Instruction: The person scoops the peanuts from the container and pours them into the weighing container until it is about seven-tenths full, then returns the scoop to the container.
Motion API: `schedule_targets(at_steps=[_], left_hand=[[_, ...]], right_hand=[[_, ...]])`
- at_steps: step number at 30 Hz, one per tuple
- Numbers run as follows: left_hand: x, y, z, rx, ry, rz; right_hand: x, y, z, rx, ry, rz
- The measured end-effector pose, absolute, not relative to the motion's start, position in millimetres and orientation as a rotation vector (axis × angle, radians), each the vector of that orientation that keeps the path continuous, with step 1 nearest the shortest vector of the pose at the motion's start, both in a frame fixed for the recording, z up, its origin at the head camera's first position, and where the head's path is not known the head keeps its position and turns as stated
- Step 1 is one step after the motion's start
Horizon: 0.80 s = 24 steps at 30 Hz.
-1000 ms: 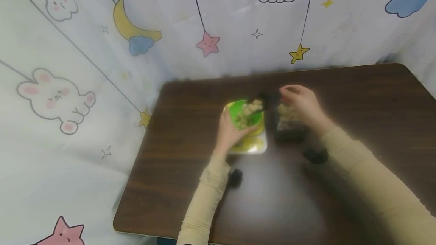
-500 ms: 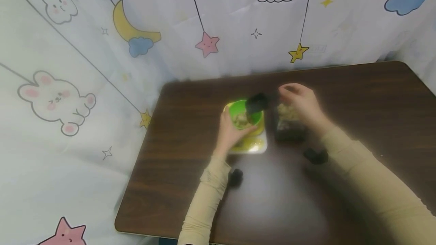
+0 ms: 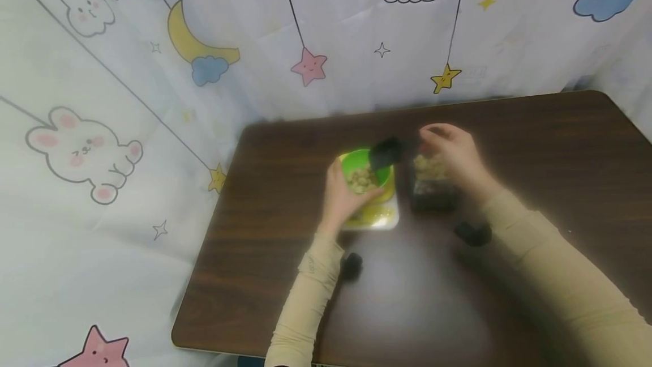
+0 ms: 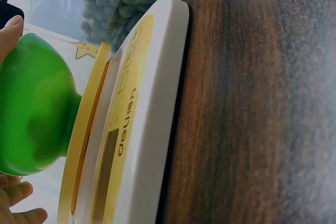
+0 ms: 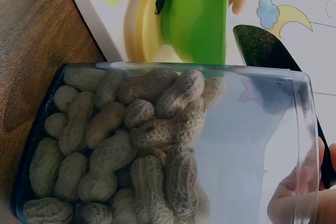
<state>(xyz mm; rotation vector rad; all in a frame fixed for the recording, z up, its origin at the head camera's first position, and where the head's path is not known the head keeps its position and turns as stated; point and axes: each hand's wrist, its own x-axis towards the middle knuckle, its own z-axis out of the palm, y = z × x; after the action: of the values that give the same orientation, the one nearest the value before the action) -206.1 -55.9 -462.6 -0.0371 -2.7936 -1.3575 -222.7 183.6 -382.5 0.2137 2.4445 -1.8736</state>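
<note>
My left hand (image 3: pixel 341 197) grips the green bowl (image 4: pixel 37 108) from the side, fingers and thumb spread around its wall. Peanuts in the shell (image 3: pixel 361 181) lie inside the bowl, which stands on the round yellow platform of a white and yellow kitchen scale (image 4: pixel 142 145). My right hand (image 3: pixel 455 154) holds a black scoop (image 3: pixel 385 153) by its handle, its head tipped over the bowl's right rim with its dark underside showing. The right wrist view shows the scoop's head (image 5: pixel 262 51) beside the bowl, while the clear box partly covers the handle.
A clear plastic box (image 5: pixel 241 145) of unshelled peanuts (image 5: pixel 149 129) stands right of the scale, beneath my right hand. Black wrist devices (image 3: pixel 351 267) sit at both forearms. The brown wooden table (image 3: pixel 265 214) meets a printed white curtain (image 3: pixel 346 27) behind and at left.
A second ago the scoop held peanuts at the bowl's rim. It has turned over, and those peanuts have dropped into the bowl. My left hand has stayed on the bowl.
</note>
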Motion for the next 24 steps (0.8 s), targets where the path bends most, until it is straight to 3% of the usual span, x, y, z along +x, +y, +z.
schedule_targets(at_steps=[14,24], left_hand=[[-205.0,-54.3,-449.3,0.030,-2.846,-1.242],[-211.2,-41.4,-431.8,-0.139,-2.791,-1.154]], right_hand=[[-220.5,187.7,-379.4,0.240,2.340,-2.052],[-222.9,200.9,-367.6,0.233,2.207,-2.326]])
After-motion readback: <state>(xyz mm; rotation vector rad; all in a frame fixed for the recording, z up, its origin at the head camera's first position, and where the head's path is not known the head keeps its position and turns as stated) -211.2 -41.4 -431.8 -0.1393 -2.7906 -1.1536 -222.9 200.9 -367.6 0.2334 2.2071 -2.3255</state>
